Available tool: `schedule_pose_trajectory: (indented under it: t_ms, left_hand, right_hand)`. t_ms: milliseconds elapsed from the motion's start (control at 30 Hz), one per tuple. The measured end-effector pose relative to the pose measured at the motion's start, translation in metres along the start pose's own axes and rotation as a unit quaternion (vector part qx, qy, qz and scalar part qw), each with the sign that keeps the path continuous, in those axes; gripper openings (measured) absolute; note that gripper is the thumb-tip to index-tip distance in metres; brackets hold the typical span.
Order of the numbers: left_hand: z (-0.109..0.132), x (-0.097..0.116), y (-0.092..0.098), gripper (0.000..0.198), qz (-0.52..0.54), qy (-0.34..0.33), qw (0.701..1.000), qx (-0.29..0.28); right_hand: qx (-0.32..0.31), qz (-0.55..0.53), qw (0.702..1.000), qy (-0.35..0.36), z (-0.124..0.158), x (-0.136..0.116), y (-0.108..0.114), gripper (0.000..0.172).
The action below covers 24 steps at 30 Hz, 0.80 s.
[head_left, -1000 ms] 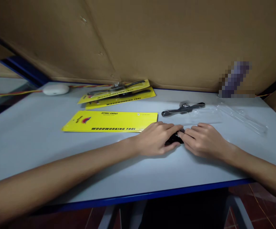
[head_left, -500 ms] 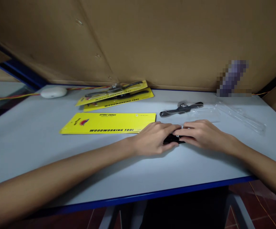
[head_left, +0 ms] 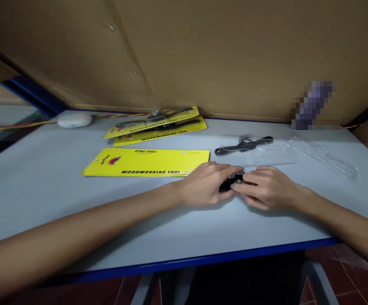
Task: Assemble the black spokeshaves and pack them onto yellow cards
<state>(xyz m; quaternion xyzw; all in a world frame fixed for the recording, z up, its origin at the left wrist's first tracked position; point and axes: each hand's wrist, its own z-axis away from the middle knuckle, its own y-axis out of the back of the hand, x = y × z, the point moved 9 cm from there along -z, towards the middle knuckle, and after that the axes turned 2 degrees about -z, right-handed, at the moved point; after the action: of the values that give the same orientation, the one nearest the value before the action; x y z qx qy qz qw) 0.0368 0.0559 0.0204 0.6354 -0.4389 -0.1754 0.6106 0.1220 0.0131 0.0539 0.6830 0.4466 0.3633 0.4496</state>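
Between my two hands, low over the table, is a black spokeshave [head_left: 226, 185], mostly covered by my fingers. My left hand [head_left: 204, 184] grips its left part, thumb in front and fingers behind. With closed fingers my right hand [head_left: 268, 187] holds the right part, its fingertips at the shiny metal piece in the middle. Just behind my hands lies another dark spokeshave [head_left: 244, 146] with clear plastic at it. Left of my left hand are flat yellow cards [head_left: 152, 163] printed "SPOKE SHAVE" and "WOODWORKING TOOL".
Two yellow cards with packed spokeshaves [head_left: 158, 127] overlap at the back. Clear plastic shells [head_left: 325, 159] lie at the right. A white rounded device [head_left: 75, 120] sits back left near a red and yellow cord. A cardboard wall [head_left: 218, 55] closes off the back; a blue edge [head_left: 203, 260] runs along the front.
My right hand has shifted slightly towards me, and its fingertips have moved over the spokeshave's middle, showing more of the metal piece. My left hand keeps its grip. The view has shifted slightly.
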Motion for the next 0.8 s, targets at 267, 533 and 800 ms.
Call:
schedule_pose_trajectory:
  t_ms: [267, 533, 800]
  left_hand:
    - [0.0, 0.0, 0.001, 0.059, -0.011, 0.008, 1.0, -0.012]
    - [0.001, 0.001, 0.003, 0.06, -0.018, 0.009, 1.0, -0.007]
    - [0.002, -0.003, 0.005, 0.035, -0.012, 0.028, 1.0, 0.006]
  right_hand:
    - [-0.027, -0.018, 0.999, -0.015, 0.005, 0.01, 0.001, 0.026]
    - [-0.053, -0.012, 0.998, -0.034, 0.008, 0.014, 0.0, 0.023]
    - [-0.037, -0.003, 0.998, -0.043, 0.008, 0.017, 0.006, 0.028]
